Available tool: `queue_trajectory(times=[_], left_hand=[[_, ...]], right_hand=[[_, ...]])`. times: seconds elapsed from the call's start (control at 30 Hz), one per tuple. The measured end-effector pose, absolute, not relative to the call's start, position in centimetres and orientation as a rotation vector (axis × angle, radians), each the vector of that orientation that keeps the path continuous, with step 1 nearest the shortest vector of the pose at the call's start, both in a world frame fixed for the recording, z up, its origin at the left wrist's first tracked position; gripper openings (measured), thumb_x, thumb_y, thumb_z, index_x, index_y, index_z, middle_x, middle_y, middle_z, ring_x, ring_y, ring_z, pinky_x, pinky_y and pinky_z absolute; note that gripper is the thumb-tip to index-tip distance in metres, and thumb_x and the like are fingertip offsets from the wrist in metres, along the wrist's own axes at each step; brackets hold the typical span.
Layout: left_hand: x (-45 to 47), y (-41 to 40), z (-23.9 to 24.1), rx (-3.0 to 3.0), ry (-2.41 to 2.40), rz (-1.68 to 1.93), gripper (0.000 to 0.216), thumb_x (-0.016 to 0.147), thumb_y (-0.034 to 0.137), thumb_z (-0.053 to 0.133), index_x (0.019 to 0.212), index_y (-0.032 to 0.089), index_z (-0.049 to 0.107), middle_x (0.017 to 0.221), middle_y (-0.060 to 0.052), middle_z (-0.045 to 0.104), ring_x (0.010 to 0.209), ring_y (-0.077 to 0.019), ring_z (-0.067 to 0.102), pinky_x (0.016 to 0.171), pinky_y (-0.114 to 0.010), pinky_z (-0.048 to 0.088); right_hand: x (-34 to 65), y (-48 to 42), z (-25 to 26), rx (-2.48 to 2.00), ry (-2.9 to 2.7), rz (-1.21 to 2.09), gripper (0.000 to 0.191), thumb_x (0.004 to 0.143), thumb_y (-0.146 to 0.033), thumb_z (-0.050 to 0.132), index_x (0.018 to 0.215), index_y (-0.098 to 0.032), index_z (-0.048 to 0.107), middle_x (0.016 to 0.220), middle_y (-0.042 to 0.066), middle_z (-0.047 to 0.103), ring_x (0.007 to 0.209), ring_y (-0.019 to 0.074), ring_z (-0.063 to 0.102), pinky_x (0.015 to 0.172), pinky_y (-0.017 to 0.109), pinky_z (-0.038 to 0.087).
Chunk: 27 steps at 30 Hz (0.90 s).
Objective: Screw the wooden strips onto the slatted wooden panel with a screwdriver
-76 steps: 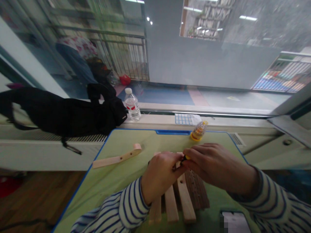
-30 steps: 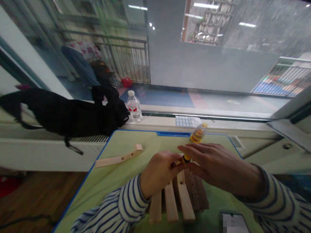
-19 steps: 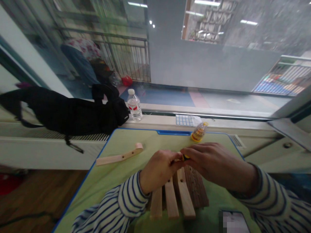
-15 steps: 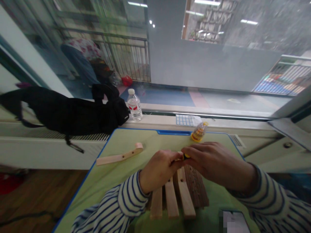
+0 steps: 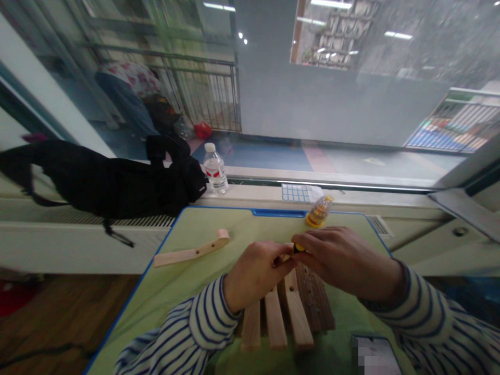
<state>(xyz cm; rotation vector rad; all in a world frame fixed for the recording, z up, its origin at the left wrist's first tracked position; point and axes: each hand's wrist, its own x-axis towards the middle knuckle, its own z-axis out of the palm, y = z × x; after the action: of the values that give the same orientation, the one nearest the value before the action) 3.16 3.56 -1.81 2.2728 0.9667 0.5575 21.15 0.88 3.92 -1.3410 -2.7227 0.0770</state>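
My right hand (image 5: 346, 263) is closed round a small yellow-and-black tool handle (image 5: 299, 247), mostly covered by the fingers. My left hand (image 5: 260, 273) is closed, fingertips pinched against the tool's near side. What the left fingers hold is hidden. Under both hands lie pale wooden strips with holes (image 5: 299, 315), side by side over a brown slatted wooden piece (image 5: 318, 302). The hands cover the strips' far ends. Apart to the left lies a curved wooden strip (image 5: 191, 254) with two holes and a raised block at its far end.
The green table (image 5: 187, 297) has a blue rim. A small yellow-capped bottle (image 5: 319, 212) stands near its far edge, and a phone (image 5: 377, 354) lies at the near right. On the sill are a water bottle (image 5: 215, 172), a black bag (image 5: 117, 179) and a label sheet (image 5: 295, 192).
My right hand has shifted and turned slightly at the tool handle, showing a little more yellow. My left hand stays almost in place, and the wooden strips have not moved.
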Motion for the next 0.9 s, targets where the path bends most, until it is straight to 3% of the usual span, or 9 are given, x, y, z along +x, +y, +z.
queue_trajectory(times=[0.1, 0.3, 0.43, 0.9], left_hand=[[3.28, 3.49, -2.04, 2.271, 1.032, 0.589, 0.019, 0.085, 0.034, 0.056, 0.089, 0.020, 0.068, 0.071, 0.000, 0.064, 0.064, -0.0126, 0.055, 0.055, -0.021, 0.036], [3.32, 3.51, -2.33, 2.265, 0.987, 0.607, 0.027, 0.087, 0.041, 0.051, 0.092, 0.021, 0.067, 0.076, -0.001, 0.065, 0.068, -0.0130, 0.057, 0.059, -0.021, 0.038], [3.32, 3.53, -2.46, 2.268, 1.032, 0.602, 0.025, 0.086, 0.040, 0.053, 0.093, 0.021, 0.067, 0.076, -0.001, 0.065, 0.066, -0.0128, 0.057, 0.058, -0.021, 0.039], [3.50, 3.40, -2.82, 2.323, 1.042, 0.685, 0.022, 0.083, 0.035, 0.058, 0.096, 0.020, 0.066, 0.078, -0.001, 0.066, 0.063, -0.0116, 0.057, 0.056, -0.022, 0.039]], right_hand=[[21.17, 0.92, 3.98, -1.330, -2.737, 0.057, 0.019, 0.092, -0.032, 0.043, 0.084, -0.017, 0.054, 0.073, 0.001, 0.062, 0.062, 0.0121, 0.054, 0.054, 0.028, 0.030], [21.42, 0.69, 4.47, -1.256, -2.730, 0.056, 0.028, 0.091, -0.029, 0.046, 0.116, -0.018, 0.050, 0.099, 0.008, 0.065, 0.080, 0.0161, 0.061, 0.066, 0.029, 0.042], [21.46, 0.70, 4.75, -1.258, -2.761, 0.146, 0.022, 0.091, -0.021, 0.044, 0.110, -0.019, 0.055, 0.098, 0.006, 0.066, 0.086, 0.0160, 0.061, 0.071, 0.029, 0.043], [21.77, 0.80, 4.22, -1.264, -2.726, 0.122, 0.019, 0.090, -0.023, 0.046, 0.104, -0.018, 0.058, 0.092, 0.005, 0.067, 0.079, 0.0135, 0.061, 0.067, 0.026, 0.041]])
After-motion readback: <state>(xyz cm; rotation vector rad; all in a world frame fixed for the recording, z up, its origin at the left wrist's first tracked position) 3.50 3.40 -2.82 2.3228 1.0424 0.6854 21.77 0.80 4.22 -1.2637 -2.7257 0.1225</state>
